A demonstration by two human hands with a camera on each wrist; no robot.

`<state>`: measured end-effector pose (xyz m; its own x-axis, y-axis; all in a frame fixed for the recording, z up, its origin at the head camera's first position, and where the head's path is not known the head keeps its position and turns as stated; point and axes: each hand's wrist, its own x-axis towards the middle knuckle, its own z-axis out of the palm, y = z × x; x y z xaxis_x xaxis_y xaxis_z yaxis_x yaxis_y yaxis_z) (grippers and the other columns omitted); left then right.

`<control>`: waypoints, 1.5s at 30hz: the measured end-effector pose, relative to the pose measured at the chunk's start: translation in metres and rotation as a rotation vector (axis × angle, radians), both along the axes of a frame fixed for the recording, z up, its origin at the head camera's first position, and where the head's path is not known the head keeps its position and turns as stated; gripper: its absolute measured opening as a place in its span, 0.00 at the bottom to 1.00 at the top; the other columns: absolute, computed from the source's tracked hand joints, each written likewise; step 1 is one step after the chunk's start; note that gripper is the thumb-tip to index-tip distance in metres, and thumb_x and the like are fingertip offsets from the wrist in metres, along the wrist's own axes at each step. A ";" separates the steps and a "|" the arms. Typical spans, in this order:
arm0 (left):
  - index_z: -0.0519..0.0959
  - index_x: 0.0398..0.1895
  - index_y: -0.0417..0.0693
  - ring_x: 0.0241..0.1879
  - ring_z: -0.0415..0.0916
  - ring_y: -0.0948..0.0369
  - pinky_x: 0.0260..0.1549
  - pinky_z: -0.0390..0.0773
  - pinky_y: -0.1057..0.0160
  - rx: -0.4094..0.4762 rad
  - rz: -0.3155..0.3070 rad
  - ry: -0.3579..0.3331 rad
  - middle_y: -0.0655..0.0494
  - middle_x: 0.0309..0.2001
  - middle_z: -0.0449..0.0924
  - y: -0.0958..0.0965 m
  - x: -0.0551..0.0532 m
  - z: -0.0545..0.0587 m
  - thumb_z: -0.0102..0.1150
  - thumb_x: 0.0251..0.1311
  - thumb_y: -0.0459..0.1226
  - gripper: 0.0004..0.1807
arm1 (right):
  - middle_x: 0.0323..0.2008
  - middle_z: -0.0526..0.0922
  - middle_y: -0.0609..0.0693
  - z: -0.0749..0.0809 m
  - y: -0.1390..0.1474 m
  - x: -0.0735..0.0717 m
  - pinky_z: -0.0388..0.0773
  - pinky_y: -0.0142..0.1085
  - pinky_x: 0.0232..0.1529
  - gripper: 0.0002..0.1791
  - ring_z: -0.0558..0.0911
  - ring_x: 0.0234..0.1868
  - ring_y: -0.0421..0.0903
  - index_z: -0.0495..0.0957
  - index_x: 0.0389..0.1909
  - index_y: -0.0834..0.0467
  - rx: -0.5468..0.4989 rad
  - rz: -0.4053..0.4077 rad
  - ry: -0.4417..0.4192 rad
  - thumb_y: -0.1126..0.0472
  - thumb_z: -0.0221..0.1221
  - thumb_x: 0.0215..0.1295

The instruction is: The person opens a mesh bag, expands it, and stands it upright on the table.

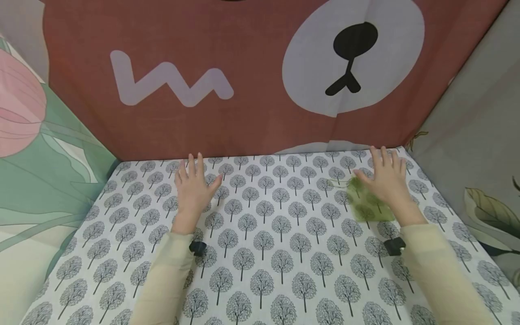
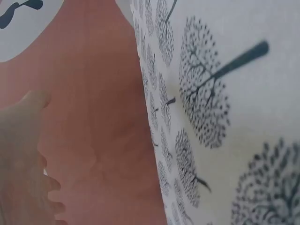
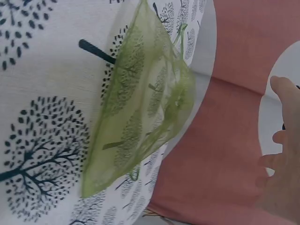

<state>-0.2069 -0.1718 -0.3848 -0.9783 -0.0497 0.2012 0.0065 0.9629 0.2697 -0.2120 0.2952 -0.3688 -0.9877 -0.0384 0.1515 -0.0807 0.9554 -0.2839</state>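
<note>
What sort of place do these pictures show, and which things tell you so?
Probably a cloth-lined work area; home or studio, I cannot tell. A tree-print cloth lies flat, a reddish cloth rises behind it, and a flower-print cloth stands at the left.

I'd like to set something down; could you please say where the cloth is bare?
The cloth is bare between the left hand and green pouch, and between the sleeves; crowded where the pouch lies by the right hand.

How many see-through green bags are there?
1: the green bag lies on the tree-print cloth, partly behind the right hand in the head view. The right wrist view shows no second one.
</note>
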 end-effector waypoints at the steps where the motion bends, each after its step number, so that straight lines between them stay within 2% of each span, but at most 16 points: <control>1: 0.38 0.76 0.45 0.75 0.36 0.37 0.72 0.41 0.36 0.027 -0.010 -0.003 0.39 0.77 0.36 0.001 0.000 -0.001 0.42 0.64 0.62 0.48 | 0.73 0.40 0.72 -0.001 0.001 0.000 0.27 0.68 0.70 0.49 0.38 0.72 0.73 0.36 0.75 0.61 -0.009 0.002 0.011 0.33 0.42 0.68; 3: 0.39 0.76 0.44 0.74 0.40 0.37 0.72 0.43 0.36 0.085 -0.030 -0.006 0.38 0.76 0.40 0.002 0.000 -0.002 0.41 0.66 0.61 0.47 | 0.71 0.45 0.75 -0.002 0.004 0.000 0.32 0.68 0.70 0.48 0.43 0.71 0.74 0.38 0.74 0.64 -0.039 0.001 0.026 0.35 0.43 0.69; 7: 0.45 0.75 0.40 0.72 0.48 0.37 0.72 0.51 0.38 0.249 -0.062 -0.016 0.36 0.74 0.48 0.007 0.000 -0.007 0.42 0.68 0.56 0.42 | 0.66 0.54 0.78 -0.006 0.009 -0.001 0.47 0.69 0.68 0.45 0.54 0.66 0.77 0.43 0.72 0.70 -0.117 -0.019 0.029 0.42 0.47 0.70; 12: 0.51 0.74 0.41 0.71 0.56 0.41 0.69 0.60 0.42 0.491 -0.062 -0.101 0.38 0.72 0.56 0.015 0.003 -0.012 0.42 0.70 0.52 0.37 | 0.64 0.58 0.79 -0.012 0.018 -0.002 0.58 0.69 0.62 0.42 0.59 0.62 0.76 0.42 0.72 0.71 -0.200 -0.076 -0.078 0.45 0.45 0.72; 17: 0.57 0.71 0.41 0.66 0.64 0.42 0.63 0.69 0.42 0.614 -0.070 -0.164 0.38 0.67 0.66 0.024 0.008 -0.014 0.41 0.71 0.50 0.32 | 0.61 0.63 0.78 -0.019 0.026 -0.001 0.65 0.66 0.59 0.36 0.64 0.60 0.74 0.48 0.69 0.74 -0.242 -0.100 -0.146 0.51 0.43 0.74; 22: 0.63 0.68 0.39 0.61 0.70 0.43 0.60 0.74 0.46 0.657 -0.111 -0.227 0.37 0.60 0.74 0.031 0.011 -0.022 0.41 0.71 0.45 0.27 | 0.56 0.69 0.78 -0.026 0.031 0.001 0.70 0.63 0.55 0.27 0.70 0.56 0.72 0.58 0.65 0.74 -0.299 -0.095 -0.147 0.59 0.40 0.74; 26: 0.67 0.65 0.40 0.60 0.73 0.45 0.60 0.75 0.47 0.655 -0.140 -0.287 0.39 0.57 0.76 0.034 0.011 -0.032 0.43 0.71 0.43 0.24 | 0.59 0.67 0.77 -0.029 0.036 0.000 0.70 0.61 0.58 0.26 0.70 0.58 0.71 0.57 0.66 0.74 -0.400 -0.131 -0.223 0.61 0.33 0.75; 28: 0.69 0.64 0.40 0.58 0.74 0.46 0.58 0.76 0.48 0.643 -0.154 -0.299 0.40 0.56 0.78 0.036 0.012 -0.034 0.44 0.71 0.42 0.23 | 0.59 0.69 0.76 -0.031 0.038 0.000 0.74 0.56 0.55 0.26 0.75 0.54 0.67 0.57 0.66 0.75 -0.449 -0.152 -0.257 0.61 0.33 0.75; 31: 0.70 0.62 0.40 0.54 0.77 0.48 0.55 0.78 0.49 0.654 -0.167 -0.315 0.41 0.53 0.80 0.039 0.013 -0.036 0.44 0.70 0.42 0.22 | 0.49 0.76 0.72 -0.034 0.041 -0.002 0.80 0.39 0.43 0.26 0.80 0.39 0.50 0.60 0.64 0.76 -0.488 -0.176 -0.282 0.61 0.36 0.74; 33: 0.71 0.62 0.40 0.51 0.78 0.49 0.54 0.78 0.50 0.685 -0.168 -0.338 0.42 0.51 0.81 0.040 0.014 -0.035 0.44 0.71 0.41 0.22 | 0.40 0.79 0.62 -0.037 0.042 -0.003 0.77 0.29 0.35 0.26 0.76 0.33 0.36 0.60 0.63 0.76 -0.525 -0.185 -0.311 0.61 0.38 0.74; 35: 0.71 0.61 0.40 0.49 0.79 0.51 0.54 0.79 0.52 0.721 -0.166 -0.359 0.44 0.49 0.82 0.040 0.015 -0.036 0.43 0.71 0.41 0.21 | 0.35 0.78 0.50 -0.039 0.043 -0.004 0.74 0.25 0.31 0.27 0.71 0.29 0.29 0.60 0.64 0.77 -0.557 -0.194 -0.345 0.60 0.39 0.73; 37: 0.72 0.60 0.41 0.47 0.80 0.53 0.53 0.79 0.54 0.751 -0.169 -0.375 0.45 0.46 0.83 0.040 0.015 -0.037 0.43 0.71 0.41 0.20 | 0.34 0.77 0.46 -0.040 0.043 -0.004 0.73 0.24 0.31 0.28 0.70 0.29 0.28 0.59 0.64 0.76 -0.577 -0.205 -0.379 0.59 0.39 0.73; 38: 0.72 0.59 0.39 0.46 0.80 0.55 0.51 0.80 0.56 0.755 -0.181 -0.366 0.46 0.45 0.83 0.041 0.016 -0.036 0.43 0.70 0.40 0.20 | 0.34 0.78 0.49 -0.041 0.042 -0.004 0.74 0.25 0.32 0.28 0.71 0.30 0.29 0.59 0.64 0.76 -0.577 -0.207 -0.382 0.59 0.39 0.72; 42: 0.73 0.57 0.36 0.44 0.81 0.55 0.49 0.81 0.59 0.777 -0.200 -0.365 0.45 0.43 0.84 0.043 0.016 -0.037 0.44 0.70 0.39 0.20 | 0.47 0.76 0.62 -0.044 0.042 -0.003 0.71 0.28 0.37 0.29 0.72 0.37 0.35 0.60 0.65 0.73 -0.544 -0.222 -0.392 0.56 0.42 0.71; 43: 0.73 0.57 0.36 0.44 0.81 0.54 0.49 0.81 0.58 0.785 -0.201 -0.371 0.44 0.44 0.83 0.044 0.016 -0.038 0.44 0.70 0.39 0.20 | 0.47 0.77 0.60 -0.044 0.042 -0.002 0.71 0.28 0.38 0.30 0.72 0.37 0.35 0.61 0.65 0.72 -0.555 -0.226 -0.394 0.55 0.44 0.71; 45: 0.73 0.58 0.38 0.47 0.80 0.53 0.52 0.80 0.56 0.795 -0.187 -0.395 0.43 0.47 0.83 0.046 0.015 -0.038 0.44 0.70 0.39 0.20 | 0.40 0.80 0.47 -0.046 0.044 -0.001 0.71 0.26 0.38 0.30 0.73 0.35 0.30 0.60 0.66 0.72 -0.596 -0.219 -0.403 0.54 0.46 0.71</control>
